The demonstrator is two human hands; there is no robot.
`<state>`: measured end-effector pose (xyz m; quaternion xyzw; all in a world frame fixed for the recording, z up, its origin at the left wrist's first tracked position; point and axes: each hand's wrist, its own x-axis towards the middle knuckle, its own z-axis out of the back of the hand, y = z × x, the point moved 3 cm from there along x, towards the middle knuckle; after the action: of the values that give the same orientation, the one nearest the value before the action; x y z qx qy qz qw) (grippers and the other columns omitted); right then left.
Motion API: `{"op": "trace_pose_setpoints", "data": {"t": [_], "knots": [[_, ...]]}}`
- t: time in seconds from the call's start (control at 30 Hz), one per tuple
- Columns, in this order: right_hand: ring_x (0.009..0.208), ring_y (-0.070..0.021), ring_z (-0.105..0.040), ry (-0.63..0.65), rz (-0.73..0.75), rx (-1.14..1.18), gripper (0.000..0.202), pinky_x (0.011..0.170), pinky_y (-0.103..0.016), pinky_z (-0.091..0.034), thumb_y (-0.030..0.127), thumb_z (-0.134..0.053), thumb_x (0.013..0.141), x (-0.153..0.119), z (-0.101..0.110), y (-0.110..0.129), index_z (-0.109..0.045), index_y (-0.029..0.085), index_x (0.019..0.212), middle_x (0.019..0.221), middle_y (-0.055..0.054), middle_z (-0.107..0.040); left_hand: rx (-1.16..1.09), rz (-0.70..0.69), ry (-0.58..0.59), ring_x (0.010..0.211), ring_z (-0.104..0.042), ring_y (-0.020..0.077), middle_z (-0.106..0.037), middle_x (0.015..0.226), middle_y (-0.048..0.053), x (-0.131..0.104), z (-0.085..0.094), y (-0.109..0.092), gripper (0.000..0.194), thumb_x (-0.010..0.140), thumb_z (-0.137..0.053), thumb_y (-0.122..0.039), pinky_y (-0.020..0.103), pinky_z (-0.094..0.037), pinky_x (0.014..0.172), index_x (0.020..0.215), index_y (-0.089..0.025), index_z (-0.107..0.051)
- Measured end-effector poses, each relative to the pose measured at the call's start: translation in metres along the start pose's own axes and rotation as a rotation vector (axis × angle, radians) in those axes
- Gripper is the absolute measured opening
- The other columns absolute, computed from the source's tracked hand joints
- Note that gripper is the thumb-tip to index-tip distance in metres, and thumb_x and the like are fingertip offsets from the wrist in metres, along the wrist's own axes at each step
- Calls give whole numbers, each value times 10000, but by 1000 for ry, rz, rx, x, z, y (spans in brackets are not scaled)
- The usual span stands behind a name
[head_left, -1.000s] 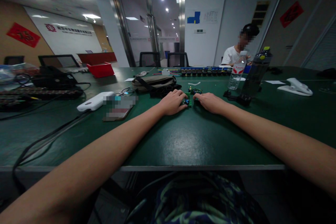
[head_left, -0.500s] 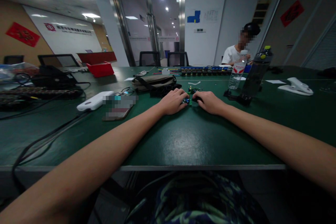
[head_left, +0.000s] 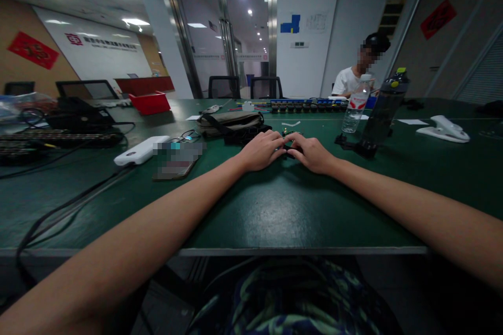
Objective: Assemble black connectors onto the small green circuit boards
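My left hand (head_left: 259, 152) is on the green table (head_left: 275, 204), its fingers curled and closed around something hidden beneath them. Opposite it, my right hand (head_left: 313, 154) pinches a small dark piece (head_left: 290, 155), of which only a sliver shows. The fingertips of both hands meet or nearly meet. Just behind them lie small green and yellowish parts (head_left: 288, 130), mostly covered by the fingers and too small to make out. A grey-brown bag (head_left: 226, 123) with a black strap lies beyond my left hand.
A phone (head_left: 178, 161) and a white power bank (head_left: 141, 151) with a cable lie at left. Right of my hands stand a clear water bottle (head_left: 356, 110) and a dark bottle (head_left: 383, 115). A white clamp-like object (head_left: 444, 130) lies farther right. A person (head_left: 349, 81) sits across the table.
My hands have come together, closing the gap between them. The blue and black part that showed under my left fingers is now covered. The dark piece in my right hand shows less.
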<state>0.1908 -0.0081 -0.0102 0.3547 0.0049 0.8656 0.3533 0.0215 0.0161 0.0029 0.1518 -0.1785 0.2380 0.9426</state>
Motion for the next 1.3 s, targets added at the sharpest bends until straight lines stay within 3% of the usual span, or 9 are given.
{"op": "trace_pose_setpoints", "data": {"t": [0.3,0.63,0.9,1.1,1.3], "knots": [[688,-156,-572,-67,-56,15,329,719,-269,-435,90,-547,820,1,4,-2,-565,206,1127,784,7,-616,-62,80,-73,980,-547,250,-622,1036,111,0,3,9,289,1003,-393,-335,394,-449,883,962,-160,-619],[701,-162,-581,-95,-67,1,288,747,-277,-439,110,-513,842,1,5,-3,-587,198,1107,794,-6,-623,-76,80,-89,945,-550,245,-611,978,103,0,0,12,273,994,-379,-308,399,-454,872,943,-170,-610],[683,-164,-574,-66,-47,-46,307,730,-270,-429,108,-522,814,0,5,0,-594,195,1099,772,-4,-621,16,131,13,1000,-553,252,-611,1075,110,-2,2,11,200,950,-425,-258,401,-465,888,1012,-178,-597],[654,-152,-554,-50,-36,-77,267,706,-260,-414,112,-533,818,0,5,0,-612,204,1056,750,4,-618,42,286,45,1036,-565,269,-591,1131,119,-5,1,13,269,954,-477,-369,407,-489,881,1110,-174,-575],[655,-155,-566,-47,-47,-91,257,702,-264,-420,116,-542,820,0,4,-2,-629,196,1049,762,-5,-641,31,239,94,1029,-585,242,-616,1113,92,-3,-1,11,304,1005,-375,-365,378,-485,883,1088,-194,-613]]}}
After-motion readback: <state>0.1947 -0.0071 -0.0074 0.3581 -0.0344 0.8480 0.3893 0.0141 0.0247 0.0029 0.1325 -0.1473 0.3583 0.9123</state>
